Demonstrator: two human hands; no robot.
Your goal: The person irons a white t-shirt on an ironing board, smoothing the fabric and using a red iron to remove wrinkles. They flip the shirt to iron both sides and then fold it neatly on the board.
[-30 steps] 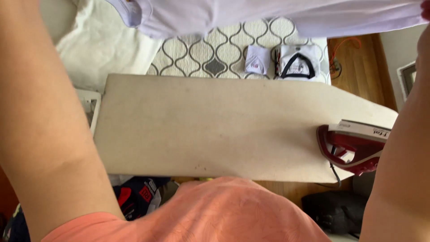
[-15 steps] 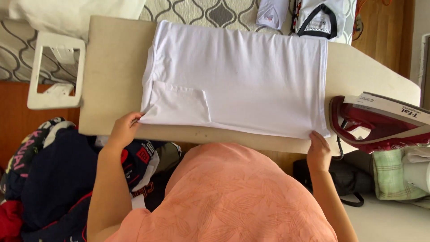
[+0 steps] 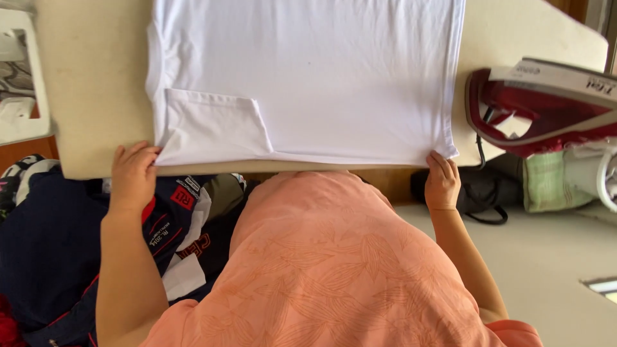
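Peach fabric [image 3: 334,270] of the person's own top fills the near middle and hides the board's near edge behind it. Left hand [image 3: 133,175] pinches the near left corner of the white T-shirt [image 3: 308,71], fingers closed on the hem beside a folded-over sleeve [image 3: 215,125]. Right hand [image 3: 442,182] grips the near right corner the same way, thumb hidden under the cloth. Shirt lies flat on the beige ironing board [image 3: 90,96], its far part cut off by the frame. Dark clothes [image 3: 58,244] pile low on the left. Red and white iron [image 3: 546,103] rests at the board's right end, partly cut off.
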